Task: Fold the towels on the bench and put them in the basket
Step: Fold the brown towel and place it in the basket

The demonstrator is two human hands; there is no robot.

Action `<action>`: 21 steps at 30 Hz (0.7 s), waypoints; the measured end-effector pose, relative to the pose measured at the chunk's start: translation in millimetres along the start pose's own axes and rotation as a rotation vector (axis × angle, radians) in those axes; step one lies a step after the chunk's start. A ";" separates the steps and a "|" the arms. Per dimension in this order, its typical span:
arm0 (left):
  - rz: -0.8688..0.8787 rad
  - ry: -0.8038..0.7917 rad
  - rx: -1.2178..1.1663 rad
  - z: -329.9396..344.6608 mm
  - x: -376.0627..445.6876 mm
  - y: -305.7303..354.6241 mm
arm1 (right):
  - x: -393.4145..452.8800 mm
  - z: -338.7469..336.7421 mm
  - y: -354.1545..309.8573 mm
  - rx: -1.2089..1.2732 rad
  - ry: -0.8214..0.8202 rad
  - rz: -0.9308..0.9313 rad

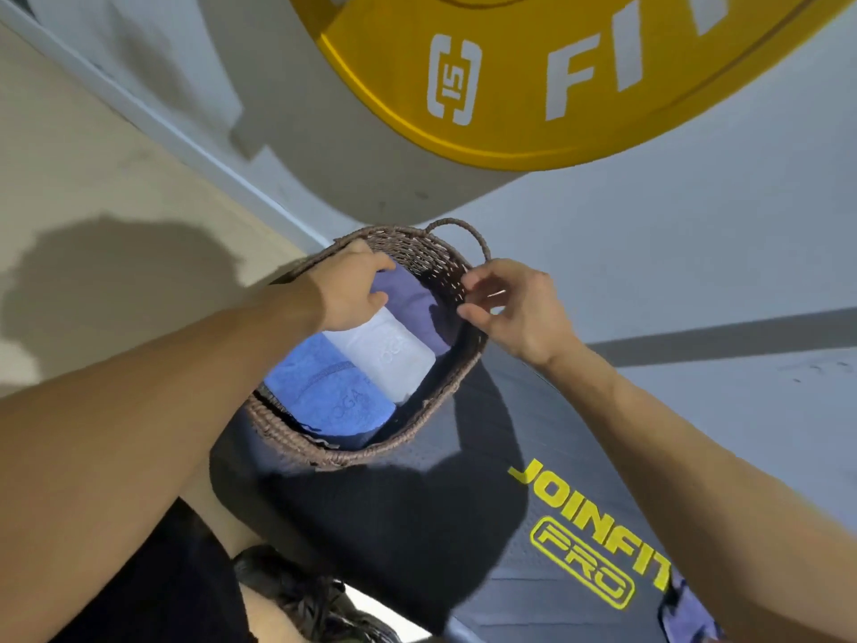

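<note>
A brown woven basket (352, 457) stands on the end of the dark bench (417, 526). Three folded towels lie in it: a purple towel (417, 294) at the far end, a white towel (385, 359) in the middle and a blue towel (324, 387) nearest me. My left hand (343, 290) reaches into the basket and grips the edge of the purple towel between thumb and fingers. My right hand (519, 308) hovers at the basket's right rim with loosely curled fingers, holding nothing. Another purple towel (686, 610) lies on the bench at the bottom right, partly behind my forearm.
A big yellow weight plate (556, 85) hangs close above and behind the basket. Grey floor lies to the right of the bench, beige floor to the left. My black shoe (301, 596) is at the bottom, beside the bench.
</note>
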State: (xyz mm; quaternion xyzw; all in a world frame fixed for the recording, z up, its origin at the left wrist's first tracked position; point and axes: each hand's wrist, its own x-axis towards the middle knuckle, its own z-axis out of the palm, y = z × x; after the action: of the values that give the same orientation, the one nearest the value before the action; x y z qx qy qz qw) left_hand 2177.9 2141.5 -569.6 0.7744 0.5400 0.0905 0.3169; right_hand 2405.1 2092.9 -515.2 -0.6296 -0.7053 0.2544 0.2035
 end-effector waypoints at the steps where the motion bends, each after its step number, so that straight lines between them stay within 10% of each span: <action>1: 0.047 0.038 -0.004 -3.2 -3.3 7.4 | -18.8 -10.6 5.1 0.069 0.114 0.025; 8: 0.422 0.114 -0.054 6.9 -35.0 111.6 | -189.4 -85.2 72.9 0.145 0.064 0.305; 21: 0.710 -0.527 0.099 227.7 -134.3 301.1 | -452.4 -169.6 191.8 -0.251 -0.017 0.672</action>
State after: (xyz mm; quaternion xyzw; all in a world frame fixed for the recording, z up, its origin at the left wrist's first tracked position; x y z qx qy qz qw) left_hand 2468.6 1866.9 -543.4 0.9228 0.1449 -0.0328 0.3555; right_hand 2714.9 1676.5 -484.5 -0.8444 -0.4862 0.2237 0.0236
